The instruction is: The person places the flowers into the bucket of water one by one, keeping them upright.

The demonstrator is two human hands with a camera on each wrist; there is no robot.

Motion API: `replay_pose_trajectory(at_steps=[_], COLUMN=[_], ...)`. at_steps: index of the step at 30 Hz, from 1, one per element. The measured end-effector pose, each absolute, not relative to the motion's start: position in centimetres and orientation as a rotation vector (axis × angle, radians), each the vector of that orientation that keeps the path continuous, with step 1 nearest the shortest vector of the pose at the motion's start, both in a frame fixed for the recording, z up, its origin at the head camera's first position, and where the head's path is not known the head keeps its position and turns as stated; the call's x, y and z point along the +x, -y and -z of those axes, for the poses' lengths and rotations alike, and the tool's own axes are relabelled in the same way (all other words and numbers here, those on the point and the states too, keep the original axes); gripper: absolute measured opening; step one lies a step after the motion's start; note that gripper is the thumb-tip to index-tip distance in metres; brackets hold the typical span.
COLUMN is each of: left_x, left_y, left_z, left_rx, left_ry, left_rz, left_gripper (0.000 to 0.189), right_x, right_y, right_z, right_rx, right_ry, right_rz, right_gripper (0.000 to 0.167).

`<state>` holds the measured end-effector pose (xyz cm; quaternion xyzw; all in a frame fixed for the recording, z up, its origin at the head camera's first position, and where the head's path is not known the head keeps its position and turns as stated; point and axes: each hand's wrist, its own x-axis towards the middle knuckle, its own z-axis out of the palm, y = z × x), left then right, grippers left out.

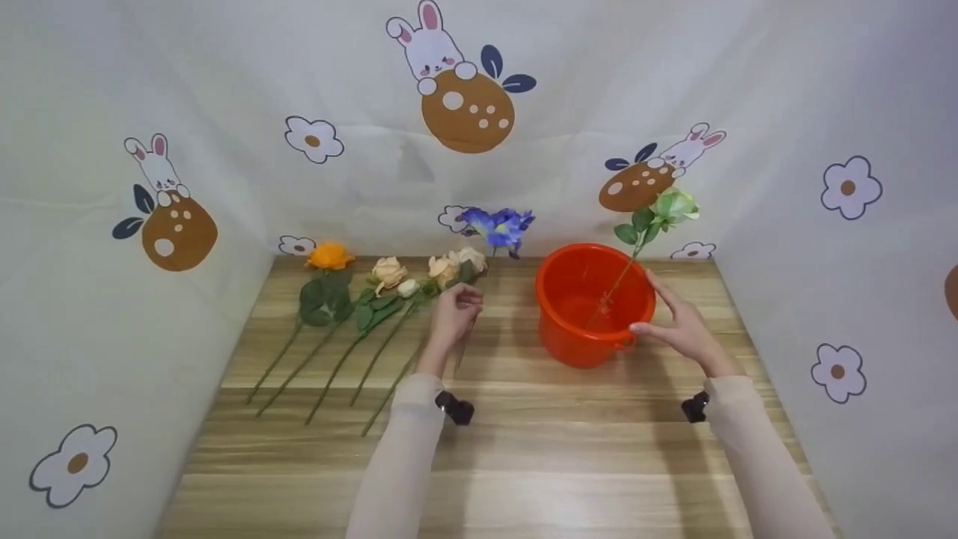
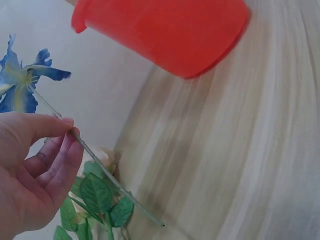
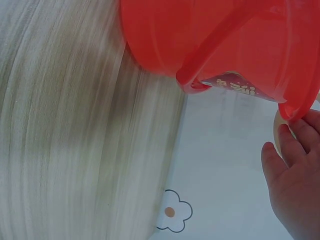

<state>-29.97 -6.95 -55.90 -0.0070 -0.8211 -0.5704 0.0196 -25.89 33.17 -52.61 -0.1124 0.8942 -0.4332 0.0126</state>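
Observation:
My left hand (image 1: 452,320) pinches the thin stem (image 2: 95,156) of a blue artificial iris (image 1: 498,227) between thumb and fingertips. In the left wrist view the bloom is up at the left and the bare stem end slants down over the rose leaves. A red bucket (image 1: 578,346) stands upright to the right of it. Inside leans a pale green rose (image 1: 677,206), its head above the rim. My right hand (image 1: 685,328) rests at the bucket's right rim, thumb and fingers spread; in the right wrist view its fingertips are right at the rim.
Left of my left hand lie several flowers side by side, stems toward me: an orange flower (image 1: 329,256), cream roses (image 1: 389,274) and a small white bud (image 1: 408,288). The wooden table (image 1: 569,464) is bordered by printed cloth walls (image 1: 359,195).

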Motion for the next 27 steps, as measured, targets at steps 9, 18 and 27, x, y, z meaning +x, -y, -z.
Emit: replay_pose_trajectory(at_steps=[9, 18, 27], left_x=[-30.1, -30.4, -31.1], left_y=[6.4, 6.1, 5.2], left_z=[53.9, 52.2, 49.4], left_rx=[-0.111, -0.134, -0.171], left_ry=[2.448, 2.4, 2.423], left_rz=[1.818, 1.828, 1.766], left_gripper=[0.016, 0.017, 0.019], right_x=[-24.7, -25.9, -25.8], right_y=[-32.1, -33.1, -33.2], right_z=[50.4, 52.8, 52.7], right_rx=[-0.382, -0.38, -0.379], right_ry=[-2.78, -2.779, -2.779], right_rz=[1.351, 1.363, 1.369], right_gripper=[0.094, 0.098, 0.098])
